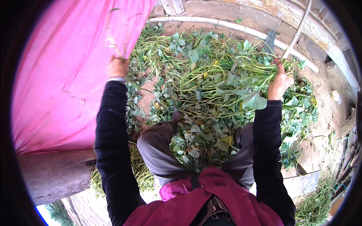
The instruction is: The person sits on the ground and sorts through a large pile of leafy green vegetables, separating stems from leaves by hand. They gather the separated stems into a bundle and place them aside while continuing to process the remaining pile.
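Observation:
Long green leaf stalks (254,66) are bunched in my right hand (280,82), their cut ends poking out past the thumb and their leafy lengths trailing leftward over the pile. My left hand (117,67) is raised in front of the pink cloth. It is closed around a few thin stems (113,42), which point upward and are blurred. Between and beyond my knees spreads a thick heap of leafy vines (198,84), with broad green leaves (195,138) and some yellowed ones. One large leaf (254,100) hangs just below my right wrist.
A pink cloth sheet (56,84) hangs at the left above a wooden beam (56,172). A pale pole (209,21) lies along the back by the wall, and a stick (298,31) slants down near my right hand. More stalks (314,197) lie at lower right.

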The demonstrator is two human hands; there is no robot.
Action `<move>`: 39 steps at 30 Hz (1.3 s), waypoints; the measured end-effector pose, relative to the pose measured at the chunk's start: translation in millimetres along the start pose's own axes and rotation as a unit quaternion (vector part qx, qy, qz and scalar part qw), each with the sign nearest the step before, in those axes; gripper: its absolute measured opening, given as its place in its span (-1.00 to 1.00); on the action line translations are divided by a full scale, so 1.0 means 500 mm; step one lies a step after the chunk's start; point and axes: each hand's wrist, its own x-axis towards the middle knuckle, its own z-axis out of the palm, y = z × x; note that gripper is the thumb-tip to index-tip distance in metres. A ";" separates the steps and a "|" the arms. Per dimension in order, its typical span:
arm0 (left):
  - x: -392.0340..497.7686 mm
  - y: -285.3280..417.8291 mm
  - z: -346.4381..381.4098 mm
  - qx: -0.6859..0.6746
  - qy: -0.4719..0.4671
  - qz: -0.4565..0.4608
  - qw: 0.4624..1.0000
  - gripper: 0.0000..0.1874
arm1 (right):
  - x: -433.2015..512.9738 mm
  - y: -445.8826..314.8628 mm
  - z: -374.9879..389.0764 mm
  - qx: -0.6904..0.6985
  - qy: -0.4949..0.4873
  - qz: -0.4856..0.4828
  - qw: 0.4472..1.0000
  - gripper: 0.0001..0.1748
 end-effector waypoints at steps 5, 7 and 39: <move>0.006 -0.173 -0.097 -0.091 -0.037 -0.118 0.988 -0.69 | -0.027 -0.005 0.022 -0.056 -0.043 -0.068 0.995 -0.84; -0.014 -0.212 -0.051 -0.236 -0.094 -0.197 0.947 -0.76 | -0.039 -0.007 0.030 -0.178 -0.044 -0.079 0.980 -0.96; -0.282 0.416 -0.047 -0.815 -0.281 0.056 0.504 -0.16 | -0.235 0.057 0.165 0.029 -0.330 0.218 0.918 -0.71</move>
